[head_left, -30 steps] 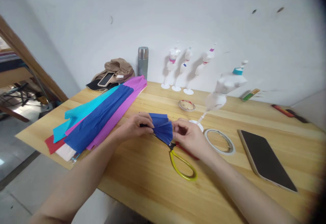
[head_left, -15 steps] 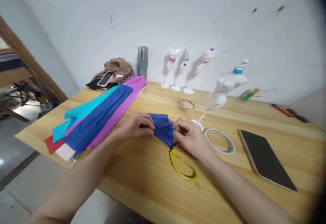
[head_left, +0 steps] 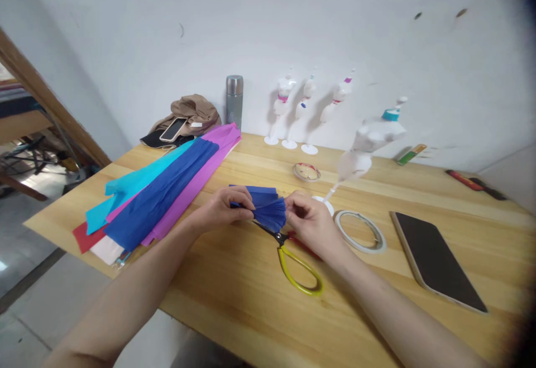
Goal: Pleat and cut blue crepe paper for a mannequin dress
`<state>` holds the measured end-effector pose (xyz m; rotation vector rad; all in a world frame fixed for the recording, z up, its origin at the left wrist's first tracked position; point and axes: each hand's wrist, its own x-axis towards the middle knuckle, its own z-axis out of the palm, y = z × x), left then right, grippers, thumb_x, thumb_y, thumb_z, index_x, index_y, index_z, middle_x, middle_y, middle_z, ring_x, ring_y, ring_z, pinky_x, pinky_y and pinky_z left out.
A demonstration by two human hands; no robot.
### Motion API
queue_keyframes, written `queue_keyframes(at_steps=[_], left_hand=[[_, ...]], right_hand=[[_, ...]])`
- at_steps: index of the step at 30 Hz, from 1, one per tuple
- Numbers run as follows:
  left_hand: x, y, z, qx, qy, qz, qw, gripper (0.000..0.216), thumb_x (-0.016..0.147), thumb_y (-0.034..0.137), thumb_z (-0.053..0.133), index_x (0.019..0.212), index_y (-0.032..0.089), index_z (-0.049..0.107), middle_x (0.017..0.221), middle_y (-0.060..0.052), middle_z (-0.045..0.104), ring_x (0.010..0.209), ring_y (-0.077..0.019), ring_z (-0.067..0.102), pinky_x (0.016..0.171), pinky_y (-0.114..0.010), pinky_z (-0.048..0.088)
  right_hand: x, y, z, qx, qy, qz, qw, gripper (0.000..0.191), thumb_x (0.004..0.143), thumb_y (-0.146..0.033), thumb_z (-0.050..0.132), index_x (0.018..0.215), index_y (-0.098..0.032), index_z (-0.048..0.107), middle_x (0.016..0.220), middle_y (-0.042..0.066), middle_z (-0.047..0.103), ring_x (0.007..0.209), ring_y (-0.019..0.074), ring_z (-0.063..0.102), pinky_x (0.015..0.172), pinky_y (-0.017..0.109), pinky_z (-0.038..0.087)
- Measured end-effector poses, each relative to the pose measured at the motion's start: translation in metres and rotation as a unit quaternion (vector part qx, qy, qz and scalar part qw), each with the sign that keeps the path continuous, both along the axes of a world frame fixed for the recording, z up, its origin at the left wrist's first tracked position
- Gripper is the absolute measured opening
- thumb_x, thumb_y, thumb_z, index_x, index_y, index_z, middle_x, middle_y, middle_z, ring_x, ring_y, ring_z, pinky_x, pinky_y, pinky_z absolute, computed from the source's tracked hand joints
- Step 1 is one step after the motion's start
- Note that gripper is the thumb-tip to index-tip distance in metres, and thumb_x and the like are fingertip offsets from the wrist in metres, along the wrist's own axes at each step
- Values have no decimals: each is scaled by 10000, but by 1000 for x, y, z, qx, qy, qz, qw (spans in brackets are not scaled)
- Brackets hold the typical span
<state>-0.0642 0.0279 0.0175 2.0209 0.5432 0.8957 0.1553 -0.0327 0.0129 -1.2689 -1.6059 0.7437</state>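
My left hand (head_left: 228, 208) pinches the gathered end of a pleated piece of blue crepe paper (head_left: 270, 213), which fans out to the right. At the fan's right edge, my right hand (head_left: 309, 221) grips it between thumb and fingertips. Behind the fan lies a flat folded strip of the same blue (head_left: 262, 194). A pair of scissors (head_left: 300, 276) rests on the table just below, one yellow handle toward me; the other, red handle is partly covered by my right hand.
Coloured crepe sheets (head_left: 163, 195) lie at left, near a brown cloth (head_left: 195, 114) and a flask (head_left: 234, 100). A white mannequin (head_left: 355, 161) stands before several smaller ones by the wall. Tape rolls (head_left: 340, 228) and a large phone (head_left: 438, 259) lie at right.
The free edge of the blue fan has drawn up slightly, so the scissors' pivot and part of the blades now show beneath it. Both hands keep nearly the same place.
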Motion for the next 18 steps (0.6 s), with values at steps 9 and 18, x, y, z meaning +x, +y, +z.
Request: queue_keyframes(at_steps=[9,18], left_hand=[[-1,2,0,-74,-43,9,996,142,726,282,753,725,147,707,781,-40,638,717,-122,585,668,-242,459],[-1,3,-2,-73,-41,2,996,183,739,311,746,730,134,697,775,-39,628,717,-121,586,649,-237,463]], right_hand=[[10,-1,7,-167,295,95,936,234,736,-357,699,695,-193,537,710,4,654,408,60,480,370,190,291],[3,-2,10,-240,373,134,886,295,753,-461,654,824,-175,666,639,15,606,471,96,470,427,224,367]])
